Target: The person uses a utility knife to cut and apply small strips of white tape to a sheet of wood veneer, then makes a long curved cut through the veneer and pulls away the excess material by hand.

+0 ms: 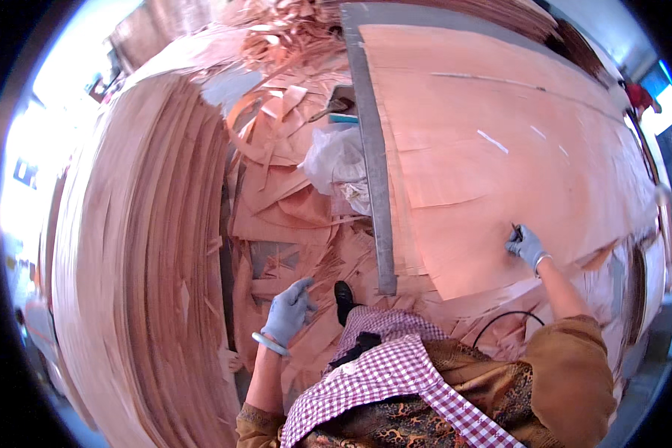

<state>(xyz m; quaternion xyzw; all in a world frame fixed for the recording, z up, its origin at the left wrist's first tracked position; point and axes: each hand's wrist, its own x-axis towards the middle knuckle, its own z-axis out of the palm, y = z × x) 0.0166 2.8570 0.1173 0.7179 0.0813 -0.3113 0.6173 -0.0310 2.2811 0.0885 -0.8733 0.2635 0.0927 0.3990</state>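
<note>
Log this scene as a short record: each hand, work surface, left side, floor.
Right hand: right hand, gloved, holding a small dark tool at the broad sheet
Left hand: left hand, gloved, raised clear of the sheet, nothing visible in it
Work surface: broad pinkish sheet on a grey-edged table, with short white strips
Left side: tall stack of thin sheets
Floor: loose scraps; white plastic bag beside the table

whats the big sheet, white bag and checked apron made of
Big sheet: probably matt wood veneer, given its pinkish-tan tone and thin splits. White bag: likely thin plastic, shiny and crumpled. Checked apron: seemingly matt woven cloth, from its soft folds.
</note>
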